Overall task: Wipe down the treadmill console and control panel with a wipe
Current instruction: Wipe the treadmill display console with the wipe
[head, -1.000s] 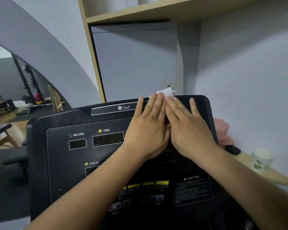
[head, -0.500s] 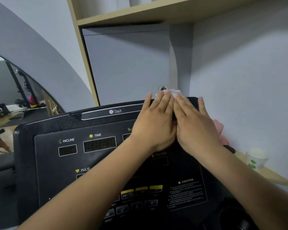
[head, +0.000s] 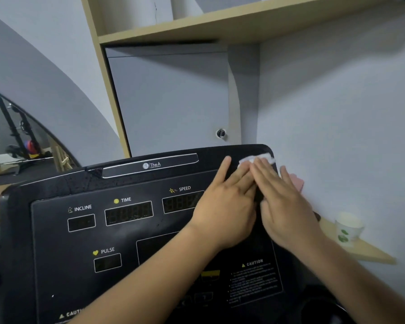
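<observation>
The black treadmill console (head: 63,188) fills the lower view, with INCLINE, TIME, SPEED and PULSE displays on its control panel (head: 56,249). A white wipe (head: 258,158) lies on the console's top right corner, mostly hidden under my fingers. My left hand (head: 227,206) and my right hand (head: 283,204) lie flat side by side, fingers extended, pressing the wipe against the console. The right part of the SPEED display is covered by my left hand.
A grey wall stands close on the right, with a narrow wooden ledge (head: 365,253) holding a paper cup (head: 347,226). Something pink (head: 296,182) sits behind my right hand. A wooden shelf (head: 220,26) and grey cabinet door with knob (head: 221,133) stand behind the console. Gym gear (head: 24,141) is far left.
Both hands have slid the wipe to the right along the console's top, from near the middle to its top right corner. The SPEED label is now uncovered.
</observation>
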